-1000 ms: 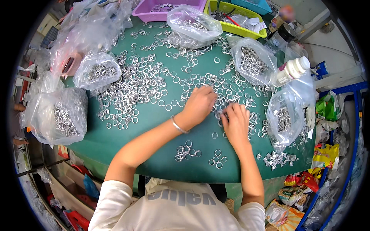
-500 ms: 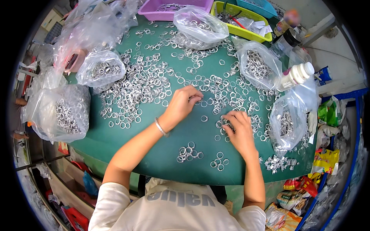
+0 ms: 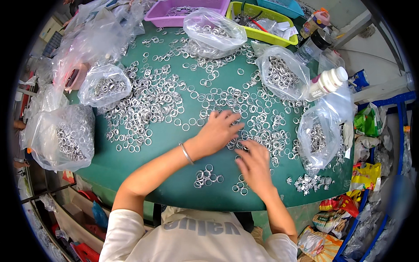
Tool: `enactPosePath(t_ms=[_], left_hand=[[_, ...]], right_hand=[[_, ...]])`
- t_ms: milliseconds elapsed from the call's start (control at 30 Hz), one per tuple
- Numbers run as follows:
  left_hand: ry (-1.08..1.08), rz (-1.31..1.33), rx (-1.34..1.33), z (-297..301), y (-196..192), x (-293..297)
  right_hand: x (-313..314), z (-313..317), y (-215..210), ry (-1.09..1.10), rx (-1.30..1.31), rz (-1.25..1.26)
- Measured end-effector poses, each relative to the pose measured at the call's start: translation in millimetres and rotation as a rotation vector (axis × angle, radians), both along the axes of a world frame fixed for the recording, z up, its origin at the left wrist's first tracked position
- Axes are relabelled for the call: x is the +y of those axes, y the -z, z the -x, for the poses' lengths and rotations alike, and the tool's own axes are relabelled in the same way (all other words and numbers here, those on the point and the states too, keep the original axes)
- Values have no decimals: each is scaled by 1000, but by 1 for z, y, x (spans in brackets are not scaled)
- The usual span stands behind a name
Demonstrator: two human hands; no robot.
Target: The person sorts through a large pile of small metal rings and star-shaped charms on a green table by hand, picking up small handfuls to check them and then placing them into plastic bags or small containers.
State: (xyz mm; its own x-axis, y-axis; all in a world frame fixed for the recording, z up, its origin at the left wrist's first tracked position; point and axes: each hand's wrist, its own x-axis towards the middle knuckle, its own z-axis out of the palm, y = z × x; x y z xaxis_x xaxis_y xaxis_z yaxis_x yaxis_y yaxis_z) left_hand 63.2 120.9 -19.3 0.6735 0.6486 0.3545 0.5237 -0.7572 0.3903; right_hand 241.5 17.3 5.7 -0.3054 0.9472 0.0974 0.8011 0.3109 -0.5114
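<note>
Many loose silver rings (image 3: 150,100) cover the green table, in a dense heap at the left and a looser spread at the centre right. My left hand (image 3: 218,133) is over the near edge of that spread (image 3: 262,124), fingers apart and a little blurred, with a bracelet on its wrist. Close beside it, my right hand (image 3: 255,166) has its thumb away from its bent fingers, whose tips are at a few rings. No ring shows held in either hand. Nearer me lie a small ring group (image 3: 208,177) and another (image 3: 240,187), partly behind my right hand.
Clear plastic bags of rings stand at the left (image 3: 61,137), back (image 3: 214,32) and right (image 3: 318,137). A purple tray (image 3: 187,17) and a yellow-green tray (image 3: 262,32) sit at the back. A white bottle (image 3: 328,83) and small silver pieces (image 3: 310,184) are at the right.
My left hand has come nearer and its fingers have spread from a pinch. My right hand has shifted left toward it. The whole view has moved slightly.
</note>
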Motion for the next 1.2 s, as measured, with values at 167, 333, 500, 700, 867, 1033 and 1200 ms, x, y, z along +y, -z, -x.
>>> enactPosePath(t_ms=[167, 333, 500, 700, 867, 1033, 1200], left_hand=[[-84, -61, 135, 20, 4, 1], [-29, 24, -32, 12, -5, -18], [63, 76, 12, 6, -4, -26], [-100, 122, -84, 29, 1, -7], [-239, 117, -189, 28, -12, -8], [178, 55, -45, -11, -15, -27], [80, -4, 126, 14, -5, -19]], right_hand=[[-9, -36, -4, 376, -75, -103], [-19, -24, 17, 542, -153, 5], [2, 15, 23, 355, -91, -17], [3, 25, 11, -92, 49, 2], [-12, -21, 7, 341, 226, -286], [21, -62, 19, 641, -113, -269], [4, -65, 18, 454, -76, -235]])
